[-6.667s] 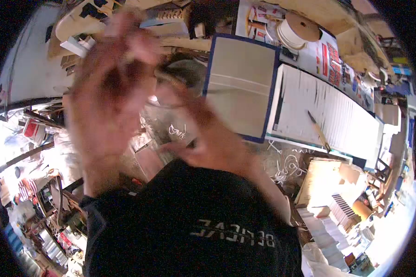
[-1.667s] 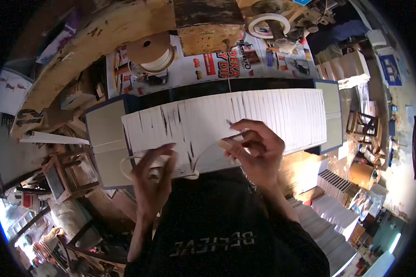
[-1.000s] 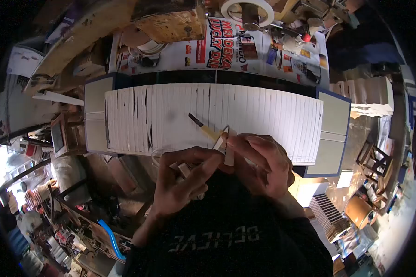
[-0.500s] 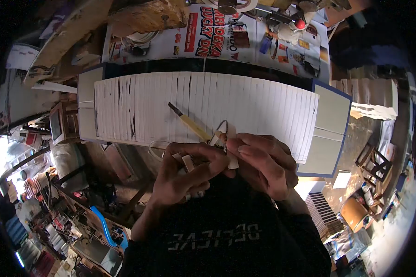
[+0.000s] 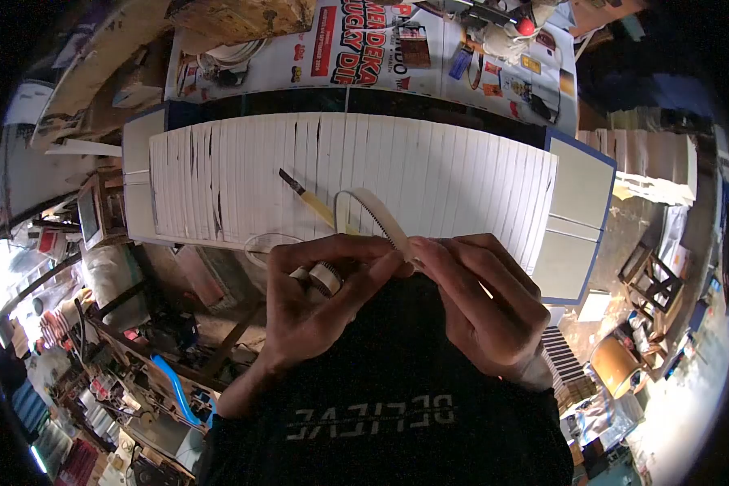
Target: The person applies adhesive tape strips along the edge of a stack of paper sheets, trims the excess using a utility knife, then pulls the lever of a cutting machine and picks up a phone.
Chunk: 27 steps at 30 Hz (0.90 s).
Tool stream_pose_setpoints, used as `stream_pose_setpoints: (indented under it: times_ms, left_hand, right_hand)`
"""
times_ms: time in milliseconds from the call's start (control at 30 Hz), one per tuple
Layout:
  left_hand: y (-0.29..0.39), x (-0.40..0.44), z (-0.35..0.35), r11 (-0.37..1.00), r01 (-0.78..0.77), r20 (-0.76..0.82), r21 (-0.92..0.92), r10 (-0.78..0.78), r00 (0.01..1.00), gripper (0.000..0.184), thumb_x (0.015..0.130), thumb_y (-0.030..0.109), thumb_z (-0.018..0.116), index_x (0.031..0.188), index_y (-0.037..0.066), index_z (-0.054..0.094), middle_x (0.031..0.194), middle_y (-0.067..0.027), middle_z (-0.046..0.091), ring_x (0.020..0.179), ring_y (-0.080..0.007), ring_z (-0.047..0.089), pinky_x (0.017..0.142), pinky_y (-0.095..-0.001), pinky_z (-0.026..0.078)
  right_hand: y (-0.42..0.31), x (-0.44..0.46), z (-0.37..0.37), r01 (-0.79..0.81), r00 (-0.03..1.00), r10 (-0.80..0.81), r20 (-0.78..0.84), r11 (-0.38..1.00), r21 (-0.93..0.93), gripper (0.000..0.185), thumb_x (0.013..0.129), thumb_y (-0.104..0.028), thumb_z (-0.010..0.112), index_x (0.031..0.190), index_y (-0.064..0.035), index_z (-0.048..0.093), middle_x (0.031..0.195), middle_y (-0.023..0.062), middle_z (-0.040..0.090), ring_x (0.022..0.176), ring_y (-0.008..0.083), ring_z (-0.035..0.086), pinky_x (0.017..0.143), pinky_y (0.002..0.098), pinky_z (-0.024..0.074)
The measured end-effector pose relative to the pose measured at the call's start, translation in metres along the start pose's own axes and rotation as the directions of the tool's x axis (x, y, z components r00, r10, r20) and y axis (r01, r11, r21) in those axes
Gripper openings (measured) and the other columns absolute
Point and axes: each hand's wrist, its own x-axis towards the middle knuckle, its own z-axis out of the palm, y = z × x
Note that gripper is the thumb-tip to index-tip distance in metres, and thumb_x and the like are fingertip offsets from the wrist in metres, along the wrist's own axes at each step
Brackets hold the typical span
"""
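Pinched between my two hands is a narrow pale band [image 5: 374, 212] with a dark stitched edge, looping up over the books. My left hand [image 5: 320, 296] is closed on it, with coiled band inside the fingers and a thin loop sticking out on the left. My right hand [image 5: 490, 296] grips the band at the fingertips, touching my left fingertips. A knife with a yellow handle [image 5: 316, 207] and dark tip lies on a long row of white book blocks [image 5: 445, 182]; the handle's near end is hidden behind the band and my left hand. Grey boards with blue edges [image 5: 579, 219] show at both ends of the row.
Behind the row lies a printed poster sheet [image 5: 429, 57], with a worn wooden block [image 5: 243, 14] at its back left. Paper stacks [image 5: 656, 158] stand at the right, near a small wooden stool [image 5: 654, 277]. A blue curved object [image 5: 172, 387] is at lower left.
The band now arches in a larger loop above my fingers. My right hand has moved slightly right. The view has shifted, so the row and knife appear further up and left.
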Motion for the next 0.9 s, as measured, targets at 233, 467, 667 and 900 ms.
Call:
stream_pose_setpoints:
  times_ms: [233,467,667,900]
  left_hand:
    - [-0.001,0.001,-0.004,0.996,0.087,-0.02,0.02,-0.087,0.996,0.011,0.09,0.002,0.068,0.099,-0.005,0.069,0.092,-0.0193,0.072,0.085,-0.0232,0.074,0.071,-0.0294,0.062]
    - [-0.009,0.001,-0.009,0.926,-0.119,0.044,0.358,0.11,0.993,0.011,0.09,0.003,0.069,0.099,-0.003,0.071,0.089,-0.017,0.073,0.085,-0.0212,0.074,0.071,-0.0278,0.061]
    - [-0.005,0.006,-0.01,0.973,0.046,0.043,0.228,-0.057,0.997,0.014,0.089,0.0,0.069,0.102,-0.002,0.072,0.094,-0.0173,0.075,0.09,-0.0221,0.074,0.079,-0.0311,0.06]
    - [-0.004,0.009,-0.01,0.952,-0.071,0.051,0.296,0.059,0.997,0.011,0.088,0.0,0.069,0.098,-0.001,0.073,0.095,-0.0144,0.075,0.089,-0.0201,0.074,0.076,-0.0303,0.06]
  right_hand:
    - [0.003,0.003,0.001,-0.008,0.999,0.006,0.048,0.999,0.037,0.046,0.069,0.006,0.072,0.113,0.0144,0.064,0.106,0.0207,0.066,0.082,0.0275,0.067,0.071,0.0363,0.0596]
    - [-0.006,0.003,0.0,-0.051,0.991,0.05,0.12,0.999,0.001,0.045,0.071,0.004,0.072,0.115,0.0121,0.065,0.107,0.018,0.066,0.093,0.0272,0.065,0.079,0.0359,0.0597]
    - [-0.011,0.001,-0.007,-0.176,0.928,0.178,0.326,0.984,-0.037,0.046,0.074,-0.001,0.071,0.119,0.0066,0.066,0.108,0.0186,0.064,0.098,0.0301,0.063,0.082,0.0349,0.059]
    - [-0.001,0.019,-0.008,-0.303,0.938,0.257,0.232,0.934,0.191,0.031,0.079,0.01,0.066,0.109,0.0054,0.067,0.088,0.0138,0.068,0.074,0.0201,0.069,0.064,0.0312,0.0586]
